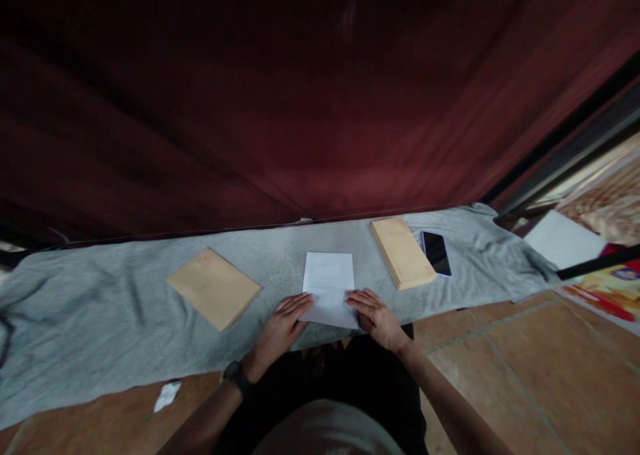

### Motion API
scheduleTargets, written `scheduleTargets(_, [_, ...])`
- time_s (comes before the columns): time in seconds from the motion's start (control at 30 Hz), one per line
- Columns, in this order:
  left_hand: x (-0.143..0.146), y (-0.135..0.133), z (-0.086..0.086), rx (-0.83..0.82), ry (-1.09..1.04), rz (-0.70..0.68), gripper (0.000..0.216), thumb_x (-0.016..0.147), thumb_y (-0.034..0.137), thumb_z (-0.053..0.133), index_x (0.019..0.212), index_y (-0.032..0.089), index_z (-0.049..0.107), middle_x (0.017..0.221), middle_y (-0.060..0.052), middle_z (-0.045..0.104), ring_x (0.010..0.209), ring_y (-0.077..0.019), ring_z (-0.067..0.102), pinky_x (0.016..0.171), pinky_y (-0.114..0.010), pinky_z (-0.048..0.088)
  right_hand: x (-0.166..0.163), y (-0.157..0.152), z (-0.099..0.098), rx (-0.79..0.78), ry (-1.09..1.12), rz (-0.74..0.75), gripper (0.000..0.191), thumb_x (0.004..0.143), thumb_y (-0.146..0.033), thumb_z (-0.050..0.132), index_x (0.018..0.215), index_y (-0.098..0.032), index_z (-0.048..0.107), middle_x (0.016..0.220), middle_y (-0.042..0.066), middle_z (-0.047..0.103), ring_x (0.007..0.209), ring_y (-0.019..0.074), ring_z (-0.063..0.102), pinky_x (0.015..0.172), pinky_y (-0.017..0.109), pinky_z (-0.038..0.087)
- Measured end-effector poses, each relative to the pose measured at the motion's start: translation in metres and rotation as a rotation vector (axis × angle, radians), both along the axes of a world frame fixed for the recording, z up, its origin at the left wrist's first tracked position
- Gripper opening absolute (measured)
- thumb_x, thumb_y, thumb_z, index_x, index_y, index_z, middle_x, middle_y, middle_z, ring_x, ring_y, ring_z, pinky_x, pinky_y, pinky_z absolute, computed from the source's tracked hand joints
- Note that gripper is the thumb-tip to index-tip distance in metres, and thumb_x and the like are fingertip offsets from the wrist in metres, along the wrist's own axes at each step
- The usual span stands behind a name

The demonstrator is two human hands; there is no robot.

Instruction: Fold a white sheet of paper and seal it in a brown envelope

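Observation:
A white sheet of paper [329, 272] lies in front of me on a grey cloth, with a faint crease across its lower part. At its left edge, my left hand [286, 323] has its fingertips on the paper and its thumb by the lower corner. My right hand [376, 316] holds the opposite edge the same way, fingers bent over the top. Left of the paper rests a stack of brown envelopes [214, 288]. Another stack of brown envelopes [403, 252] lies to the right, beyond my right hand.
The grey cloth [100, 315] covers a long, narrow surface below a dark red curtain [310, 122]. A phone [437, 253] lies beside the right stack. White scrap [167, 396] is on the tiled floor [540, 368]. Colourful packaging [610, 288] stands at far right.

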State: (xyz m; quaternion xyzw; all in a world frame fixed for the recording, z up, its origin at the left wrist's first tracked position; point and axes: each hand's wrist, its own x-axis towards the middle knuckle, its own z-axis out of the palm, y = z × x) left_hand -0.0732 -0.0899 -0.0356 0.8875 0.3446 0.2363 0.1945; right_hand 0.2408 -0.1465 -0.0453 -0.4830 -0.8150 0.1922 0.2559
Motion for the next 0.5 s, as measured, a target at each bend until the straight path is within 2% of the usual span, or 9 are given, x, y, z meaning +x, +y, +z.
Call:
scheduleTargets(0.1, [0.002, 0.006, -0.002, -0.048, -0.104, 0.039, 0.026, 0.097, 0.024, 0.053, 0.114, 0.026, 0.071, 0.124, -0.005, 0.072, 0.118, -0.0209, 0.065, 0.105, -0.042, 0.05, -0.002, -0.016, 0.004, 0.001, 0.001, 0.001, 0.05, 0.091, -0.013, 0.056, 0.139, -0.027, 0.056, 0.146, 0.008, 0.056, 0.135, 0.0225, 0.051, 0.118, 0.053, 0.033])
scheduleTargets(0.23, [0.008, 0.011, -0.003, -0.142, -0.205, 0.189, 0.021, 0.095, 0.035, 0.056, 0.101, 0.026, 0.074, 0.105, -0.005, 0.077, 0.103, -0.0214, 0.07, 0.097, -0.038, 0.053, -0.011, -0.014, 0.004, 0.024, 0.04, -0.075, 0.034, 0.099, -0.023, 0.052, 0.131, -0.029, 0.063, 0.135, 0.006, 0.065, 0.126, 0.0217, 0.059, 0.113, 0.049, 0.039])
scheduleTargets(0.33, [0.015, 0.015, -0.003, -0.235, -0.236, 0.32, 0.023, 0.093, 0.042, 0.057, 0.094, 0.024, 0.073, 0.095, -0.004, 0.077, 0.093, -0.0209, 0.07, 0.087, -0.034, 0.055, -0.017, -0.002, 0.003, 0.0, 0.055, -0.205, 0.026, 0.103, -0.032, 0.047, 0.116, -0.026, 0.069, 0.115, 0.006, 0.073, 0.109, 0.0211, 0.066, 0.1, 0.041, 0.048])
scheduleTargets(0.43, [0.023, 0.021, -0.003, -0.302, -0.279, 0.442, 0.027, 0.092, 0.045, 0.056, 0.091, 0.023, 0.07, 0.088, -0.003, 0.075, 0.082, -0.0196, 0.069, 0.078, -0.031, 0.054, -0.025, 0.013, 0.003, -0.042, 0.032, -0.379, 0.033, 0.104, -0.038, 0.044, 0.092, -0.022, 0.07, 0.092, 0.006, 0.073, 0.092, 0.021, 0.068, 0.088, 0.036, 0.051])
scheduleTargets(0.5, [0.028, 0.028, -0.001, -0.292, -0.3, 0.478, 0.028, 0.092, 0.046, 0.055, 0.087, 0.022, 0.068, 0.086, -0.003, 0.073, 0.081, -0.019, 0.068, 0.077, -0.03, 0.052, -0.031, 0.023, 0.005, -0.076, 0.009, -0.489, 0.035, 0.104, -0.039, 0.043, 0.086, -0.022, 0.068, 0.087, 0.005, 0.072, 0.087, 0.0204, 0.068, 0.083, 0.032, 0.05])
